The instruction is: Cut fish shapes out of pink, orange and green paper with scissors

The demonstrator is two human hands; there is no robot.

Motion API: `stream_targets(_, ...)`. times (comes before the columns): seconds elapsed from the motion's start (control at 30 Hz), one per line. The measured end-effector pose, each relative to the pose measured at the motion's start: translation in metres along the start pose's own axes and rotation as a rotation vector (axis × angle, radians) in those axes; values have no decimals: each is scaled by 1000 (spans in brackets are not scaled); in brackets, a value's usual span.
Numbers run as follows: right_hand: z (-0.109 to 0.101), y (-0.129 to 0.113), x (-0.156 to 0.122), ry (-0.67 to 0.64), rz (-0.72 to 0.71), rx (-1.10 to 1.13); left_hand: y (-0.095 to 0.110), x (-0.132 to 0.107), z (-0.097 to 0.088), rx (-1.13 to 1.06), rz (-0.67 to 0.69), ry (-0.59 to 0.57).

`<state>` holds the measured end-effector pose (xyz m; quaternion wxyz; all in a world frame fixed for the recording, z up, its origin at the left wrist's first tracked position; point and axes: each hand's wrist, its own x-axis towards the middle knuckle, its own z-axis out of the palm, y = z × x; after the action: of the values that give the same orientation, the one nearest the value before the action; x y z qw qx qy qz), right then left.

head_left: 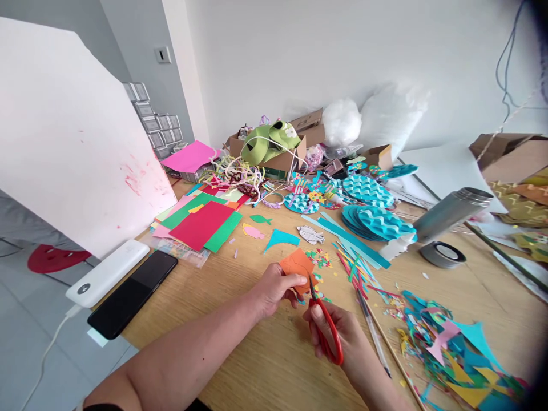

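My left hand [276,288] pinches a piece of orange paper [297,265] just above the wooden table [257,365]. My right hand [342,337] is closed through the handles of red scissors [327,331], whose blades meet the lower right edge of the orange paper. Small coloured paper offcuts [319,258] lie on the table just beyond the paper. A teal paper shape [279,238] and a paper fish [310,234] rest a little farther back.
A stack of red, green and pink sheets [199,224] lies at left. A phone [132,292] and white power bank [108,272] sit by the left edge. Teal wave discs [377,220], a metal flask [454,212], a tape roll [442,254] and paper scraps [449,354] crowd the right.
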<state>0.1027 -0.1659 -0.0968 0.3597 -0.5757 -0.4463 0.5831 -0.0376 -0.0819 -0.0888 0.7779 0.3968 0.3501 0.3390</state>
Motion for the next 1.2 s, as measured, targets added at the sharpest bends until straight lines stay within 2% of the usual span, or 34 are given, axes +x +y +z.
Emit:
stream_targets(0.27,0,6,0,-2,-11,-19,0,-1,1,-5,17,-1)
stream_targets(1.2,4,-19,-12,-4,-24,-12,4,-4,3,21,-1,-28)
